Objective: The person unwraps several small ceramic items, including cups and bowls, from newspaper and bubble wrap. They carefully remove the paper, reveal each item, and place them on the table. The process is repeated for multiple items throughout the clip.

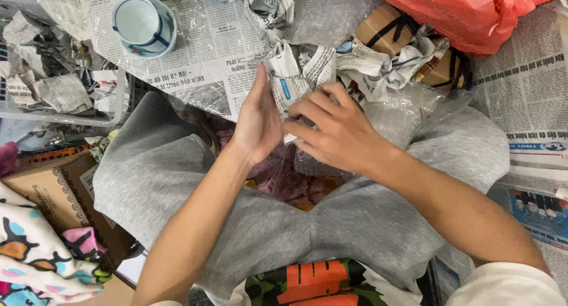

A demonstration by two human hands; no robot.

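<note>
Both of my hands hold a bundle wrapped in newspaper (291,81) above my crossed legs in grey trousers (177,176). My left hand (258,119) lies flat against the bundle's left side, fingers pointing up. My right hand (332,128) presses on it from the right, with fingers curled over the paper. What is inside the wrapping is hidden. A white cup with blue trim (144,25) stands on a sheet of newspaper (207,51) at the far left.
A clear plastic bin (65,87) with crumpled newspaper sits at left. Cardboard boxes with black straps (393,28) and a red plastic bag (467,13) lie at the far right. Bubble wrap (396,113) and newspaper sheets (526,87) cover the floor. A brown box (50,190) is at the lower left.
</note>
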